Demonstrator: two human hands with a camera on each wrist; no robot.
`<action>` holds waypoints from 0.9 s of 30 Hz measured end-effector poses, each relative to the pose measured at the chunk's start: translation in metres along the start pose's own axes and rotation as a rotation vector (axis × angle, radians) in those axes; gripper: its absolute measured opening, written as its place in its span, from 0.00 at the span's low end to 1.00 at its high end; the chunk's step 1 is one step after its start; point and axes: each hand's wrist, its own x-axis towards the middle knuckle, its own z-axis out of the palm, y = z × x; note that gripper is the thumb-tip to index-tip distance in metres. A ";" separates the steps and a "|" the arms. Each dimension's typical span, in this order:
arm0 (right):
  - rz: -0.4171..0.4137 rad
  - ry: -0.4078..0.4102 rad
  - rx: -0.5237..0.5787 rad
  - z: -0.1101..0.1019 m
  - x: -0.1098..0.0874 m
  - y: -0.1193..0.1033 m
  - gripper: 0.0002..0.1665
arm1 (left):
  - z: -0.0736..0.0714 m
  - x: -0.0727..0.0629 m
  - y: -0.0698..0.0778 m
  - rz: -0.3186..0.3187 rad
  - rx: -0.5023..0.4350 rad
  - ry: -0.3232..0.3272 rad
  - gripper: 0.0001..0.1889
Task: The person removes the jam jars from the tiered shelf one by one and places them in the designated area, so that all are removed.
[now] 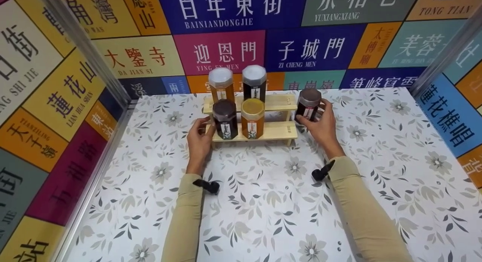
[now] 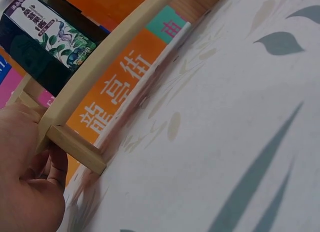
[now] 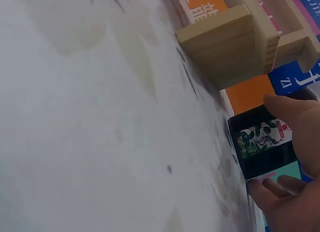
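Observation:
A two-step wooden rack [image 1: 279, 131] stands on the table, bearing jars on its left part. My left hand [image 1: 199, 141] grips the rack's left end; in the left wrist view its fingers curl by a wooden leg [image 2: 77, 149]. Right of the rack, my right hand [image 1: 323, 127] holds a dark jar [image 1: 309, 100] between thumb and fingers. That jar's printed label [image 3: 262, 138] shows in the right wrist view. On the lower step are a dark jar [image 1: 225, 121] and an amber jar [image 1: 252, 121]. White-lidded amber [image 1: 221, 83] and dark [image 1: 254, 81] jars occupy the upper step.
A white tabletop [image 1: 260, 201] with a grey floral print lies under everything. Panels of coloured signs [image 1: 222, 49] rise behind the table and along both sides. Each sleeve has a black wrist camera, left [image 1: 211, 186] and right [image 1: 322, 173].

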 end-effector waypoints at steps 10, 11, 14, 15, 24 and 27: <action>-0.175 0.237 -0.039 0.000 -0.015 -0.042 0.53 | -0.003 0.003 -0.001 0.014 0.008 0.009 0.13; -0.209 0.264 -0.035 0.002 -0.017 -0.048 0.52 | -0.003 0.003 -0.001 0.015 0.009 0.009 0.13; -0.320 0.286 0.034 0.011 -0.028 -0.066 0.47 | -0.003 0.003 -0.001 0.021 0.004 0.010 0.13; -0.347 0.273 0.066 0.015 -0.031 -0.072 0.46 | -0.003 0.003 -0.001 0.022 0.005 0.010 0.13; -0.401 0.051 0.248 0.066 -0.069 -0.111 0.46 | 0.000 0.000 -0.001 0.033 -0.011 -0.005 0.13; -0.414 0.003 0.259 0.081 -0.075 -0.116 0.47 | 0.000 0.000 0.000 0.030 -0.009 -0.006 0.12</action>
